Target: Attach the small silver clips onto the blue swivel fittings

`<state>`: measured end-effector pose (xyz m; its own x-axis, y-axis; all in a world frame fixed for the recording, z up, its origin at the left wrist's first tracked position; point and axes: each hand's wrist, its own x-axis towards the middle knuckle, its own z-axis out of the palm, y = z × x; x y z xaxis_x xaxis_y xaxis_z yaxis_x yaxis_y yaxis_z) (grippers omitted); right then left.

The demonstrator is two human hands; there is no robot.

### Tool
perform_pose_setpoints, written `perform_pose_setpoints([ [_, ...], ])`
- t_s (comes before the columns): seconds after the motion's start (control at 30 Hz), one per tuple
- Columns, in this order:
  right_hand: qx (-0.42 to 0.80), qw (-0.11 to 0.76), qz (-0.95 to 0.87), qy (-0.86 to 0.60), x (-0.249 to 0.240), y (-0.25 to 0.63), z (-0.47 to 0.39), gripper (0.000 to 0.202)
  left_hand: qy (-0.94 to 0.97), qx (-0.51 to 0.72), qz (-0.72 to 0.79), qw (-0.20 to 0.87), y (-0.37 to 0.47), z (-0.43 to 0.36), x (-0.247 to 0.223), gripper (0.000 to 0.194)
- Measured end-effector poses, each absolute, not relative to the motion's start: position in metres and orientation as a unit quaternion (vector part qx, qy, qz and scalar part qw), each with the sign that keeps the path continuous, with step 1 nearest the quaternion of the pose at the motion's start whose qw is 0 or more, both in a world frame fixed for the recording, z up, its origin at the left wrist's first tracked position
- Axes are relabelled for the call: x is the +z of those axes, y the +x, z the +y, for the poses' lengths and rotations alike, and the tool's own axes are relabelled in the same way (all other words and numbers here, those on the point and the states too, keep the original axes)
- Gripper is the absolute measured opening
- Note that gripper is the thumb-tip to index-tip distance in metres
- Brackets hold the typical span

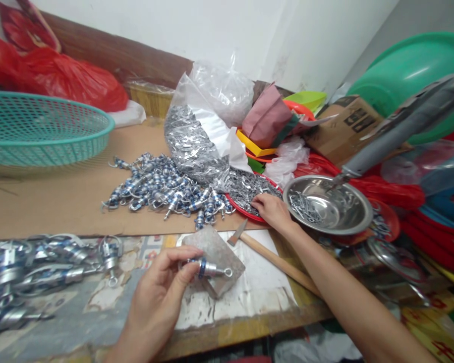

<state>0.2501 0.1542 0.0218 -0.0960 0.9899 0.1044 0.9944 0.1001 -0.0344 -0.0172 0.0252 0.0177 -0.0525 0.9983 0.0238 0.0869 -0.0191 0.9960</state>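
My left hand (162, 285) is closed around a small silver metal fitting with blue bands (208, 268), its ring end pointing right. Below the fitting lies a grey metal block (212, 247) on white paper. My right hand (270, 209) reaches into a red tray (232, 204) heaped with small flat metal pieces (245, 187). Its fingertips are pinched together among the pieces; whether they grip one is hidden. A hammer with a wooden handle (276, 259) rests between the block and my right forearm.
More blue-banded fittings form a pile (162, 184) on the cardboard and a group (41, 267) at left. Behind the tray stands a plastic bag of metal pieces (194, 143). A steel bowl (340, 229) holds metal pins, near a grey bar (393, 141). A teal basket (49, 151) sits far left.
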Motion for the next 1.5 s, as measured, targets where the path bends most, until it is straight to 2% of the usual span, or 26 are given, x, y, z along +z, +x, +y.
perform_pose_setpoints([
  [0.1,-0.02,0.043,-0.734,-0.677,0.022,0.248,0.157,0.025,0.509,0.491,0.523,0.475,-0.017,0.025,0.016,0.015],
  [0.5,-0.027,0.03,-0.731,-0.681,0.023,0.239,0.159,0.026,0.485,0.521,0.509,0.484,-0.019,0.023,0.015,0.004],
  [0.73,-0.022,0.025,-0.707,-0.707,0.024,0.242,0.165,0.024,0.433,0.523,0.543,0.494,-0.017,0.022,0.015,0.016],
  [0.93,-0.022,0.052,-0.718,-0.694,0.022,0.248,0.164,0.024,0.424,0.537,0.547,0.483,-0.02,0.025,0.017,0.013],
  [1.23,0.003,0.088,-0.726,-0.683,0.019,0.239,0.172,0.025,0.497,0.473,0.587,0.43,-0.023,0.023,0.02,0.014],
  [1.5,0.009,0.18,-0.702,-0.689,0.026,0.253,0.163,0.014,0.488,0.488,0.597,0.408,-0.018,0.018,0.029,0.01],
])
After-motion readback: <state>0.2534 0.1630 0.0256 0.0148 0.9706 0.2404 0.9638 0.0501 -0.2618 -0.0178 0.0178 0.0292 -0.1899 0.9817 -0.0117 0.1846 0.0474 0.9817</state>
